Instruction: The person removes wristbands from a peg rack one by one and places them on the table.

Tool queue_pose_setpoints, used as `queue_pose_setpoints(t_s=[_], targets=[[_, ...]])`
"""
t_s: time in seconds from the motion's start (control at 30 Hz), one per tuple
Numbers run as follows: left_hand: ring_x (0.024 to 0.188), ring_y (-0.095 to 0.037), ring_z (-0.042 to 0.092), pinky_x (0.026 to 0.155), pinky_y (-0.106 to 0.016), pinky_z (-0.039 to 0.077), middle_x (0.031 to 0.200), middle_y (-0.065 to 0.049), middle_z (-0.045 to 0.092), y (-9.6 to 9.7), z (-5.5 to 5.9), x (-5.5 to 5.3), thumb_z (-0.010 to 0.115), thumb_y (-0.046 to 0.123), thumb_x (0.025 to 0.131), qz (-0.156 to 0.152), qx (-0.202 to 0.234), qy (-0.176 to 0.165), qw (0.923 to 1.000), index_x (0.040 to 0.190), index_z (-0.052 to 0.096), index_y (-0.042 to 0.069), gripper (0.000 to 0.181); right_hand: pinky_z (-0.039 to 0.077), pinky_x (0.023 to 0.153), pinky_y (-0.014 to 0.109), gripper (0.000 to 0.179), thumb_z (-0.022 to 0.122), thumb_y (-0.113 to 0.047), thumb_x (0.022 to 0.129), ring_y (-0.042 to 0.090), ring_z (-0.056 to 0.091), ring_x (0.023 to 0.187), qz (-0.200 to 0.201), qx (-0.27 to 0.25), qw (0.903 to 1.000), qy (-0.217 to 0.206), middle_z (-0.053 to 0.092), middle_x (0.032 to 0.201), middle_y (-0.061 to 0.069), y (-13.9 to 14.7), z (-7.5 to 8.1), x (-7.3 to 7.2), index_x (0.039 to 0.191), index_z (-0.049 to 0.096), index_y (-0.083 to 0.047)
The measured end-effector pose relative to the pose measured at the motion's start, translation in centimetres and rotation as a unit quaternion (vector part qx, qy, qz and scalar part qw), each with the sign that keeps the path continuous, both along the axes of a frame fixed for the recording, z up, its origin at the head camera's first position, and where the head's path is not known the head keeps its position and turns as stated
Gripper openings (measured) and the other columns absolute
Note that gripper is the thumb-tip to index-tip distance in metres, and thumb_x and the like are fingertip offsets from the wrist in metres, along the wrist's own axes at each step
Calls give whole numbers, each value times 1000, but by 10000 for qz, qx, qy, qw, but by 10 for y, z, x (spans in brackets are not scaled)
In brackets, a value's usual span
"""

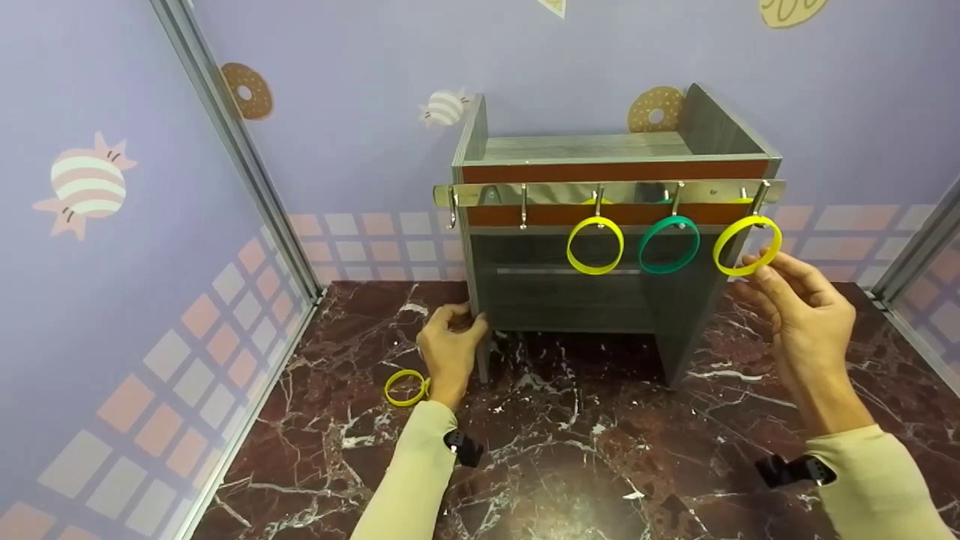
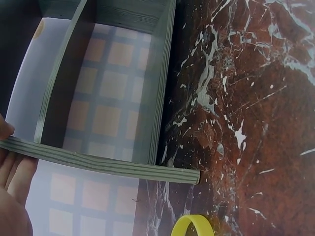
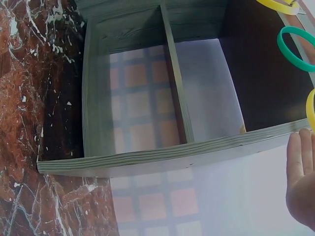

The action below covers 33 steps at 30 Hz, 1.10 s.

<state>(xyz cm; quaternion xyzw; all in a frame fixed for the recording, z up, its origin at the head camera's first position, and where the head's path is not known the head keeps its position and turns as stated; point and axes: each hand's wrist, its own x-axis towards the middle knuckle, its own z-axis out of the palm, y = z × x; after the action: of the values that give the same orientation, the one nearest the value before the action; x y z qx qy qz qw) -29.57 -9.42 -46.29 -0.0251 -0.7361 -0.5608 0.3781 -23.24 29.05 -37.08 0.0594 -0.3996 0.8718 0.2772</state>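
In the head view, my right hand (image 1: pixel 814 315) pinches the lower edge of a yellow ring (image 1: pixel 718 249) at the rightmost hook of a metal hook rail (image 1: pixel 622 193). To its left hang a green ring (image 1: pixel 642 251) and another yellow ring (image 1: pixel 570 251), each on its own hook. My left hand (image 1: pixel 450 345) grips the front edge of the grey shelf unit's left side panel (image 2: pixel 98 163), thumb inside and fingers outside in the left wrist view. Beside the left wrist, a yellow ring (image 1: pixel 388 391) lies on the tabletop.
The rail runs across the front of the grey wooden shelf unit (image 1: pixel 701 300), over a reddish-brown strip (image 1: pixel 555 216); its two leftmost hooks carry no rings. Dark red marbled tabletop (image 1: pixel 555 465) spreads in front. Purple patterned walls (image 1: pixel 360 135) with metal corner posts enclose the back and sides.
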Motion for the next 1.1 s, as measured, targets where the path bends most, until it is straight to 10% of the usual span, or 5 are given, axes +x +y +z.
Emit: queue_pose_setpoints(t_s=[0.27,1.1], targets=[[76,-21,73,66,-25,58,85,-3,76,0,2,2,90,3,76,48,-32,-62,10000,87,79,4,15,64,79,42,31,72,18,90,34,77,88,-108,-7,9999,32,72,106,30,-1,4,2,119,65,23],[75,-23,73,70,-52,62,84,-6,76,-2,-1,1,88,5,77,142,-299,53,9994,88,79,3,15,63,81,43,29,66,26,89,39,75,91,66,-281,9971,703,71,104,36,-6,36,22,118,60,28]])
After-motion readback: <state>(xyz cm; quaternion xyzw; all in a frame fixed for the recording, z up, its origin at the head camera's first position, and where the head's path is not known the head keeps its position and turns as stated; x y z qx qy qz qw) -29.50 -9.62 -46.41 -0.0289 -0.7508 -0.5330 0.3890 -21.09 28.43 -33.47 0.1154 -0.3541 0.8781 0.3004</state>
